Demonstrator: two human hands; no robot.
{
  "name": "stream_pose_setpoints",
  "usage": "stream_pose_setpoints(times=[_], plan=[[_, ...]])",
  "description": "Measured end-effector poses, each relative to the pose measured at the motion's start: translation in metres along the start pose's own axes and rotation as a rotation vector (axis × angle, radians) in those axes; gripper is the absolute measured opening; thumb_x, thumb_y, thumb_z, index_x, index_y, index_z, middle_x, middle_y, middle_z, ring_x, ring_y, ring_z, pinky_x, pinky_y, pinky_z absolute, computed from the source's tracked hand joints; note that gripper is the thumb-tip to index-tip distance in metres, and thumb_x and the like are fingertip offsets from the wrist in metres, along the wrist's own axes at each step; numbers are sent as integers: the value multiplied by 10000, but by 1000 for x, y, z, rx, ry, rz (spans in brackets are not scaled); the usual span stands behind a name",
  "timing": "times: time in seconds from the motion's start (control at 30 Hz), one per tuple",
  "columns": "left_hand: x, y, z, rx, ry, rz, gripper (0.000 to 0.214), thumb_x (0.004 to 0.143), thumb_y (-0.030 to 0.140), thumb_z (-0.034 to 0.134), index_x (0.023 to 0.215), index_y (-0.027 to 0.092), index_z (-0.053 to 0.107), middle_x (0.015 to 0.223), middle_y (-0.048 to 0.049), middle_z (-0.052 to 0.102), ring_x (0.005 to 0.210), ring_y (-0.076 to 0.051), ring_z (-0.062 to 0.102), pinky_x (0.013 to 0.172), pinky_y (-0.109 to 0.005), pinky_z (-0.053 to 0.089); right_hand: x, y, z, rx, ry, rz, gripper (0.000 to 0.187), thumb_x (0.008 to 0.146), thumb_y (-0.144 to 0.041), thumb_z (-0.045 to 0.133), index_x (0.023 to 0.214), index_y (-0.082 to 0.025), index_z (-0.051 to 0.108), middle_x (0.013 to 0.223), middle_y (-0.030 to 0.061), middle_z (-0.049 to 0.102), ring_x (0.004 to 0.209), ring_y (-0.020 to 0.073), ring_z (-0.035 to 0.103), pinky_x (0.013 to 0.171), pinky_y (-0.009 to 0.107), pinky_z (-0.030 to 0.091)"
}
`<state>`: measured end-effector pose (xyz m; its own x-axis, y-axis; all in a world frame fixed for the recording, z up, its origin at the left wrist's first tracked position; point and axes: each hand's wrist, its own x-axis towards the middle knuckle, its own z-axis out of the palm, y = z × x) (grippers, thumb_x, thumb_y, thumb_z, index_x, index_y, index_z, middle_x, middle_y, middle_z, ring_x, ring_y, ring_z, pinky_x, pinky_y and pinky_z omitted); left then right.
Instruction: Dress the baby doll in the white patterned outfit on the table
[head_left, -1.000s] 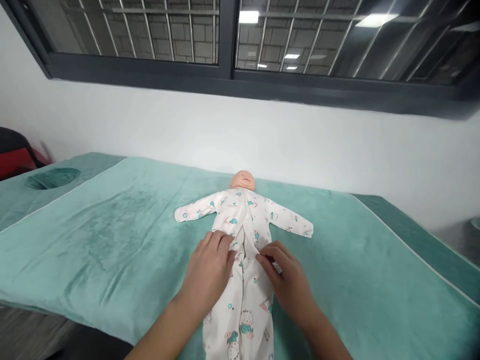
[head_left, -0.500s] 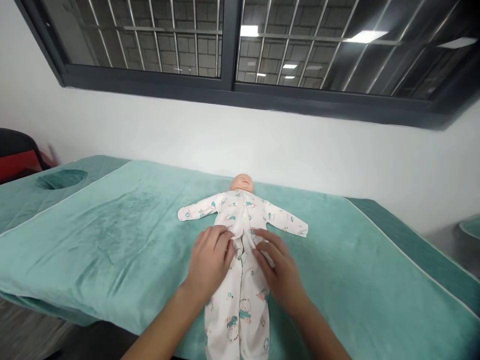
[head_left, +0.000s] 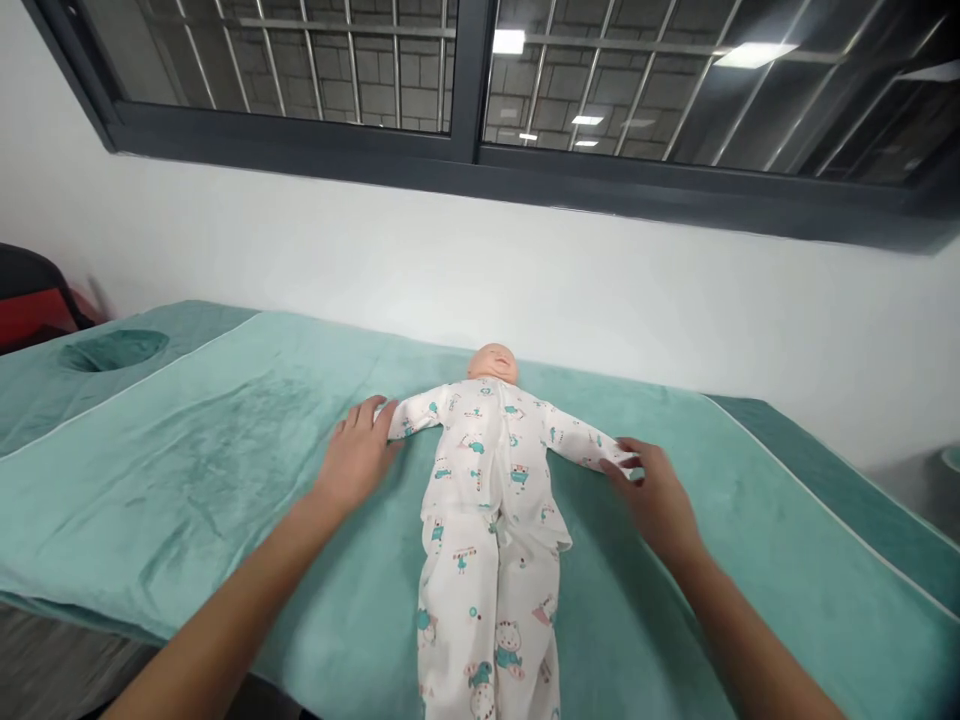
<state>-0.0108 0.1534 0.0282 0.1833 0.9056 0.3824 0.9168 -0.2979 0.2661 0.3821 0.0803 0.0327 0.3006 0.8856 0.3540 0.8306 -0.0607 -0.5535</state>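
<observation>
A baby doll (head_left: 493, 364) lies on its back, dressed in a white printed long-sleeved top (head_left: 491, 455) and matching trousers (head_left: 457, 600). Its arms are spread out to both sides. At the end of the sleeve on the left, my left hand (head_left: 358, 455) is closed over the cuff, hiding it. My right hand (head_left: 651, 490) has the cuff of the other sleeve (head_left: 581, 442) between thumb and fingers. The top's hem lies over the trouser waist, its front edges meeting down the middle and parting slightly at the bottom.
The doll rests on a bed with a green plush cover (head_left: 247, 430), which has a round hole (head_left: 116, 350) at its left end. Behind it are a white wall (head_left: 360, 255) and a dark-framed barred window (head_left: 465, 150). A red and black chair (head_left: 34, 310) stands at far left.
Both hands have let go of the top's front edges at the waist and moved apart, up to the two sleeve ends. The top's hem now lies flatter over the trousers.
</observation>
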Motion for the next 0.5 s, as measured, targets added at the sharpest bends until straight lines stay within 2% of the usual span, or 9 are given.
stream_pose_setpoints(times=[0.03,0.1,0.17,0.2,0.37,0.43,0.5], plan=[[8,-13,7,111,-51,4,480,895,274,512,1357,156,450,1424,-176,456,1259,-344,464,930,-442,438,11,14,3,-145,15,84,493,861,-539,525,1191,-175,554,1197,154,578,978,273,622,779,393,506],[18,-30,17,250,-158,3,502,929,316,464,1391,129,408,1388,-199,491,1239,-363,472,932,-476,427,26,36,9,-314,-89,189,492,872,-572,466,1111,-164,602,1102,157,617,951,294,625,752,397,483],[24,-38,21,322,-209,-7,461,961,303,384,1380,114,415,1277,-201,566,1152,-346,524,895,-463,440,33,50,14,-348,-179,215,466,900,-554,410,1071,-175,620,1017,137,655,916,296,630,729,387,464],[26,-40,21,353,-202,-11,438,966,264,352,1368,109,427,1232,-200,585,1115,-337,540,877,-453,445,35,55,16,-325,-180,206,445,910,-529,396,1078,-183,619,1009,126,668,909,290,631,731,380,459],[32,-40,11,376,-48,-43,420,945,109,249,1290,88,489,1144,-194,596,1059,-328,560,834,-424,454,46,77,10,-254,10,256,396,907,-467,408,1082,-178,615,1042,119,671,924,281,617,799,385,461],[30,-40,10,317,-24,-76,416,947,108,230,1242,81,522,1119,-192,603,1059,-344,561,825,-438,462,44,76,7,-277,49,266,426,897,-482,425,1117,-164,604,1081,144,641,920,290,613,809,410,470],[20,-37,10,288,-18,-122,406,932,108,261,1237,68,526,1152,-212,590,1069,-367,557,815,-462,473,31,64,7,-248,141,176,465,886,-486,457,1186,-148,568,1186,177,576,957,289,603,848,424,474]])
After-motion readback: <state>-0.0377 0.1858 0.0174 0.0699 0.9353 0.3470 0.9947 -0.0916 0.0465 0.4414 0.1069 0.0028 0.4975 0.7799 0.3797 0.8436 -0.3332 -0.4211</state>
